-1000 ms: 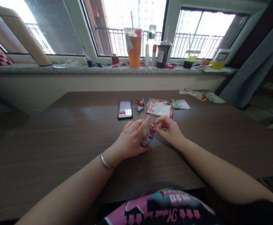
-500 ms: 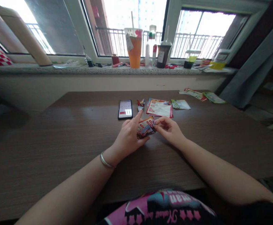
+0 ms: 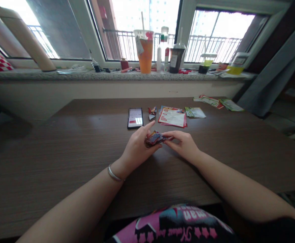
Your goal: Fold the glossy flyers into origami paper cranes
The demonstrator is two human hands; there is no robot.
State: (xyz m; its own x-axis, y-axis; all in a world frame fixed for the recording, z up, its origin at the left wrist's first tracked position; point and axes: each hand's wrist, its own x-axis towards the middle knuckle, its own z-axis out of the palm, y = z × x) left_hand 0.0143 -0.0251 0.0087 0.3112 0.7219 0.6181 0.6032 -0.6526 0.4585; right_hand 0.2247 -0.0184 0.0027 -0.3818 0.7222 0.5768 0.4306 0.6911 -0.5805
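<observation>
Between my two hands is a colourful foil packet, crumpled or folded, held just above the table. My left hand grips its left side, with the index finger stretched past it and the thumb underneath. The fingertips of my right hand pinch the packet's right end. What is inside the packet cannot be made out. Just beyond lie a small torn wrapper scrap, a phone with its screen lit, and a stack of printed cards with red borders.
Green-and-white cards lie right of the stack, and more cards are at the table's far right. On the windowsill stand a large orange drink cup, bottles and a dark cup. The brown table stretches to both sides.
The packet, earlier spread with its printed front showing, is now tilted and more crumpled. My right hand has shifted slightly left along its end; my left hand has stayed nearly in place.
</observation>
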